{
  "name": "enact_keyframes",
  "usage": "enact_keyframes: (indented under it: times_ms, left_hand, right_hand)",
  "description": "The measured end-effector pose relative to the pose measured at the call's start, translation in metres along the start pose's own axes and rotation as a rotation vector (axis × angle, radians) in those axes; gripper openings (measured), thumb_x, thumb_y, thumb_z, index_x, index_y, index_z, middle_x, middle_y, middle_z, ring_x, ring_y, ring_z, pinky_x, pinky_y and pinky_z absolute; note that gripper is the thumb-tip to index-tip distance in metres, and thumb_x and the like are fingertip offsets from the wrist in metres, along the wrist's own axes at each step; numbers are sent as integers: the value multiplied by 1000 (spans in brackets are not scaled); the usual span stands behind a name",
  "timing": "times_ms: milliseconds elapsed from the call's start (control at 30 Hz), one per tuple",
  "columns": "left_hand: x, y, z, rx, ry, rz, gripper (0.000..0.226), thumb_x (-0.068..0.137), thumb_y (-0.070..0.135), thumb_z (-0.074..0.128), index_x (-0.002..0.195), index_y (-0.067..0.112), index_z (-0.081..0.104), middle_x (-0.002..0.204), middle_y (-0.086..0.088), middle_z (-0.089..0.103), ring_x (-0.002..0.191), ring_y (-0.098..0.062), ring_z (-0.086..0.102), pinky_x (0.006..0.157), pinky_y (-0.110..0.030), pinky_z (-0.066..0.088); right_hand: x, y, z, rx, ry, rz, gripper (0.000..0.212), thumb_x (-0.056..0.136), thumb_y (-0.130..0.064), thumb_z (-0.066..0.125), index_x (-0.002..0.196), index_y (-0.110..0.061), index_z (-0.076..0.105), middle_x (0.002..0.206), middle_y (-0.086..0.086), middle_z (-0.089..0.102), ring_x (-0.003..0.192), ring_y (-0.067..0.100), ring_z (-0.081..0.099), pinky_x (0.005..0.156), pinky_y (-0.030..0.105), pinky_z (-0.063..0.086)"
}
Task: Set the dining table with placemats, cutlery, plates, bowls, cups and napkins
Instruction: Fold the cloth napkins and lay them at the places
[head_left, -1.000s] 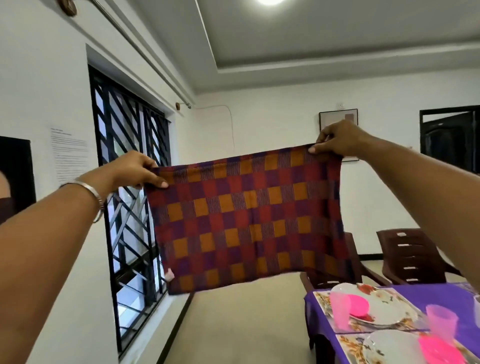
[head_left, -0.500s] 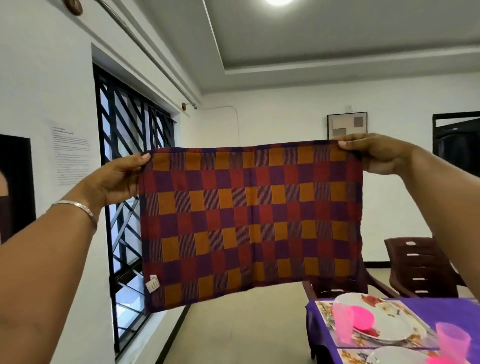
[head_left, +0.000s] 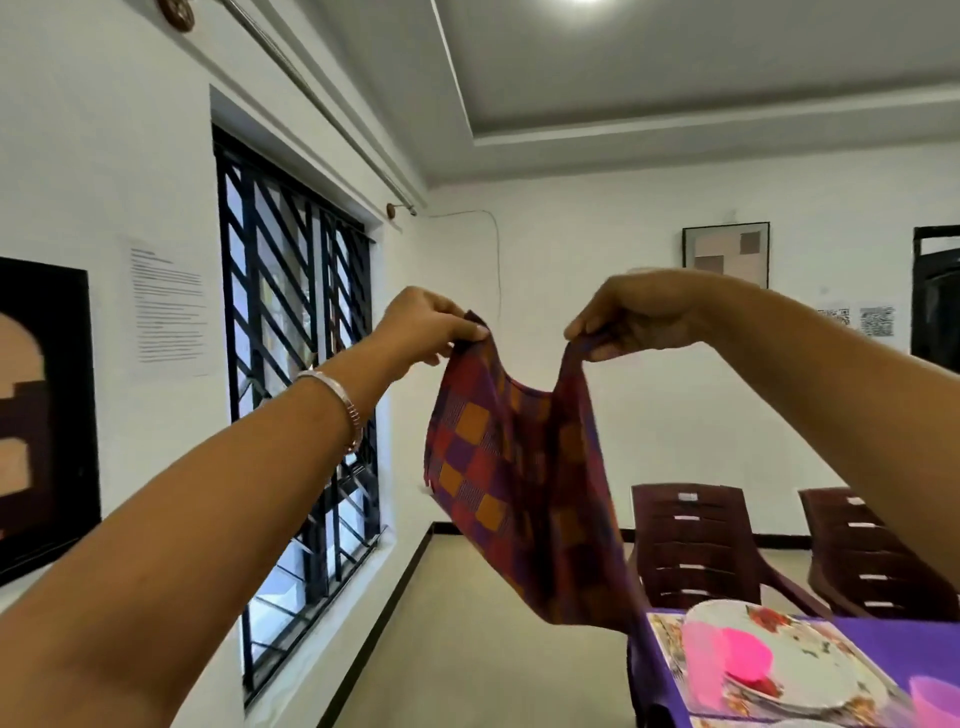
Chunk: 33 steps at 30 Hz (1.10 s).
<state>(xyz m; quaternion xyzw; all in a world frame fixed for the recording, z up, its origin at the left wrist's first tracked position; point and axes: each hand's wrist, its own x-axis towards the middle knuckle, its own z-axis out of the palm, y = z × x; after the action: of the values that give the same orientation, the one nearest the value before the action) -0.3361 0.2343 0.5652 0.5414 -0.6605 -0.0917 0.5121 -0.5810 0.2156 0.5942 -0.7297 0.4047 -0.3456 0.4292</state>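
Left hand (head_left: 426, 325) and right hand (head_left: 631, 319) each pinch a top corner of checked napkin (head_left: 514, 478), sagging between them, above surface (head_left: 904, 644) near right.

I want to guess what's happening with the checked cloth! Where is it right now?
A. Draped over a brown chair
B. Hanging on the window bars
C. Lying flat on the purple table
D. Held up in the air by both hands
D: the left hand and right hand each pinch a top corner of the checked cloth, which sags between them in the air, above the table.
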Motion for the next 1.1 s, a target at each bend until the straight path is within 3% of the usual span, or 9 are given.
enact_keyframes:
  times_ms: [100, 200, 300, 400, 633, 767, 867, 967, 1100]
  left_hand:
    - [-2, 8, 13, -17, -44, 4, 16, 76, 24, 80, 81, 13, 69, 77, -3, 68, 66, -14, 63, 52, -22, 49]
    - [-5, 12, 21, -69, -87, 4, 22, 78, 22, 78, 92, 5, 70, 79, -4, 68, 67, -13, 63, 54, -22, 54]
    - [-8, 12, 25, -124, -139, 0, 22, 82, 21, 74, 95, 3, 70, 85, -10, 68, 72, -18, 64, 60, -25, 57]
    - [-10, 13, 27, -177, -198, -17, 18, 87, 21, 68, 94, 5, 69, 91, -16, 70, 76, -22, 66, 66, -29, 58]
    - [-12, 14, 34, -310, -222, -49, 25, 96, 18, 55, 107, -1, 66, 98, -17, 71, 87, -23, 70, 80, -35, 58]
    - [-14, 16, 33, -376, -237, -32, 25, 94, 23, 59, 102, 1, 67, 86, -10, 72, 78, -19, 70, 74, -30, 58]
    - [-14, 14, 28, -316, -242, 51, 20, 91, 22, 64, 99, 4, 69, 92, -11, 72, 80, -17, 71, 73, -29, 59]
    - [-1, 7, 21, -226, -69, 74, 17, 95, 24, 58, 91, 12, 69, 88, -8, 70, 79, -19, 67, 71, -30, 56]
    - [17, -19, -11, -2, 300, 56, 28, 100, 28, 45, 83, 12, 60, 78, -4, 59, 71, -17, 54, 60, -26, 43]
  right_hand:
    - [-4, -3, 14, 23, -55, -55, 32, 85, 13, 33, 101, 12, 61, 96, 19, 65, 83, 26, 66, 75, 28, 60]
    - [-5, -2, 24, -105, -49, -125, 27, 89, 15, 44, 108, 11, 63, 96, 22, 67, 81, 23, 69, 73, 26, 60]
    - [-2, 0, 31, -330, -16, -199, 14, 91, -4, 61, 103, -1, 68, 95, 11, 69, 83, 15, 66, 70, 22, 58]
    - [2, 2, 34, -568, 100, -293, 15, 89, -26, 66, 99, -16, 72, 95, -6, 67, 90, 7, 58, 70, 19, 45]
    - [8, 8, 39, -575, 213, -358, 22, 87, -34, 68, 92, -13, 74, 87, -5, 66, 76, 4, 55, 59, 18, 38]
    - [9, 8, 40, -581, 260, -372, 22, 88, -34, 67, 89, -14, 73, 88, -4, 65, 76, 4, 56, 54, 17, 38]
    - [10, 8, 44, -585, 283, -386, 24, 88, -38, 64, 85, -16, 72, 89, -3, 66, 80, 8, 59, 58, 20, 44]
    - [11, 11, 41, -604, 230, -349, 34, 88, -45, 62, 84, -12, 72, 90, 3, 70, 86, 17, 63, 78, 31, 51]
    - [5, 29, 18, -734, -26, -224, 42, 83, -49, 66, 101, -12, 72, 109, 3, 67, 105, 19, 61, 100, 40, 47]
